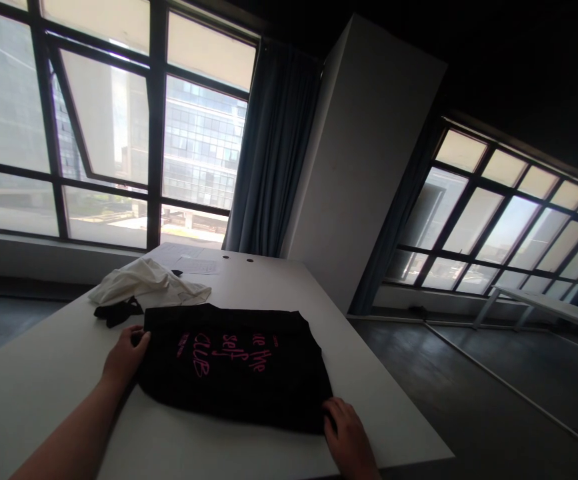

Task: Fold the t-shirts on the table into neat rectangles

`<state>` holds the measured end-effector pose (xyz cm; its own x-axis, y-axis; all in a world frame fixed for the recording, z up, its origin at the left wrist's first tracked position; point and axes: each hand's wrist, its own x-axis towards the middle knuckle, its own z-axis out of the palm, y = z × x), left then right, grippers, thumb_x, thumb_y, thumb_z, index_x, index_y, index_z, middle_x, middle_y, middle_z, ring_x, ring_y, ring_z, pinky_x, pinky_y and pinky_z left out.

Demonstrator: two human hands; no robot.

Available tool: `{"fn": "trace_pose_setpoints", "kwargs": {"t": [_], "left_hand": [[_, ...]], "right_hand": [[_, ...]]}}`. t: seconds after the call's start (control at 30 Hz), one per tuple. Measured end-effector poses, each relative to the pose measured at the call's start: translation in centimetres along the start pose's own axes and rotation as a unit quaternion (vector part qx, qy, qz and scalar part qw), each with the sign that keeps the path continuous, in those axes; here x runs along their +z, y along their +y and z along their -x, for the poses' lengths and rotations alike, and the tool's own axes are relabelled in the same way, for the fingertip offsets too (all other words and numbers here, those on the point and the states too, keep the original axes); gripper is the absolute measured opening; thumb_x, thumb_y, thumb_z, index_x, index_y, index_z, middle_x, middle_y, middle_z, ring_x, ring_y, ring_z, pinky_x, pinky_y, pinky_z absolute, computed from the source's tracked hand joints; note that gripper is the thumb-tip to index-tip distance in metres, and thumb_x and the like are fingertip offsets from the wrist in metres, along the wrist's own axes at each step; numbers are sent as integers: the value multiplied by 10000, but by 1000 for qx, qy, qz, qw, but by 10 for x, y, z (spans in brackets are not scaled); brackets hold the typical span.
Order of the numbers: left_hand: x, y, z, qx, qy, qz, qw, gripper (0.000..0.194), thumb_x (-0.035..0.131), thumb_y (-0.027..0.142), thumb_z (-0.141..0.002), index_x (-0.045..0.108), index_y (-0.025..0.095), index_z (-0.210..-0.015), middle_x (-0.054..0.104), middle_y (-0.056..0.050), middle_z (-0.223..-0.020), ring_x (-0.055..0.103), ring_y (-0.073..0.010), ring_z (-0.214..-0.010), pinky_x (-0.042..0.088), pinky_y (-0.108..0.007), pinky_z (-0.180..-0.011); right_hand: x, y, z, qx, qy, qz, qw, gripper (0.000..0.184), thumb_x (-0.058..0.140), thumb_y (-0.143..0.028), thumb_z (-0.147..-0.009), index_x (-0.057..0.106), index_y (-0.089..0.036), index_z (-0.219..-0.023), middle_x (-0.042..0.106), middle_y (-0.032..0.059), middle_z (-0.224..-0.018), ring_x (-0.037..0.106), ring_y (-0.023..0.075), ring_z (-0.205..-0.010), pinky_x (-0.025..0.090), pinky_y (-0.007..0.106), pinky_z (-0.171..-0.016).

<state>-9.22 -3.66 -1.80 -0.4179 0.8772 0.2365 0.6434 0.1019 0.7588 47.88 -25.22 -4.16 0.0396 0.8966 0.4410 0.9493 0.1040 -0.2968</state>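
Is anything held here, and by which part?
The black cloth with pink lettering: the left hand pinches its left edge; the right hand grips its lower right corner.

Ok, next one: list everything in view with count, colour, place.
black cloth: one, pink lettering, near table edge
white cloth: one, left, beyond it
strap-like piece: one, black, beside white cloth
small dark item: one, by papers
papers: count unclear, white, far end
round spots: two, dark, far end
tables: two, white, front and far right
window banks: two, dark-framed, left and right
curtains: several, blue, beside windows
pillar: one, grey, centre
hands: two, left and right, on black cloth's ends
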Motion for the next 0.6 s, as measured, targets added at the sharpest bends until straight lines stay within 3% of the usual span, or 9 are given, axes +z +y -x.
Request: {"fn": "trace_pose_setpoints", "kwargs": {"t": [0.3, 0.6], "left_hand": [[5, 0, 0, 34, -46, -60, 997, 572, 540, 491, -907, 548, 219, -1410, 753, -139, -1198, 746, -332, -1025, 549, -390, -858], [8, -3, 0, 46, -61, -90, 993, 490, 519, 474, -910, 625, 203, -1304, 777, -138, -1031, 748, -338, -977, 541, -376, -805]], "right_hand": [[-2, -2, 1, 2, 11, 3, 1000, 277, 495, -244, -923, 726, -225, -1076, 715, 103, -1158, 664, 275, -1092, 532, 409, -971], [-6, -7, -1, 16, -3, -18, 1000, 290, 473, -253, -922, 724, -223, -1065, 713, 112, -1149, 648, 284, -1090, 519, 424, -972]]}}
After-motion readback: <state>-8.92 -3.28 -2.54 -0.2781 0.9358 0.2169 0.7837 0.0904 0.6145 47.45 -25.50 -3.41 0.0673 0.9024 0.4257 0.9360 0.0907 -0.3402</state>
